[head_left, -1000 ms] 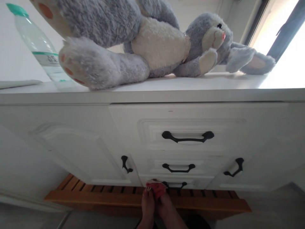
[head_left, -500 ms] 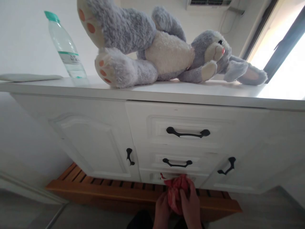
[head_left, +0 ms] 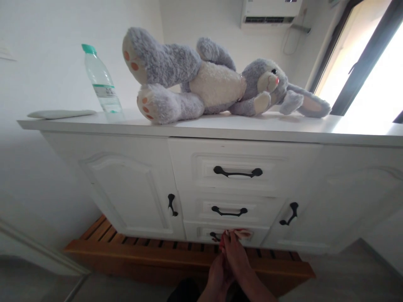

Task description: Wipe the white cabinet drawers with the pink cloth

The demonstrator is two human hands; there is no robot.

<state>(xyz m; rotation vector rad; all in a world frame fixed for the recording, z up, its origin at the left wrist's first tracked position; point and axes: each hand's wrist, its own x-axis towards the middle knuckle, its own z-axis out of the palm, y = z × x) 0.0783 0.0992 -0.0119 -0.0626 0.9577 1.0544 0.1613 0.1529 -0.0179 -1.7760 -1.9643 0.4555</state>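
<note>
Both hands low at the bottom drawer, red cloth pinched at its front.
Left hand (head_left: 217,274) tucked against the right hand (head_left: 235,256), close together; right fingertips grip a red cloth (head_left: 237,233) bunched at the bottom drawer (head_left: 201,233) front, over its handle. Looks mid-step: cloth not stowed, drawer seems shut (gap too small to tell). Left hand's grip can't be told, palms hidden, wrists cut off below. Above: two more drawers, cabinet top (head_left: 283,128), toy rabbit (head_left: 214,86), bottle (head_left: 102,82).
</note>
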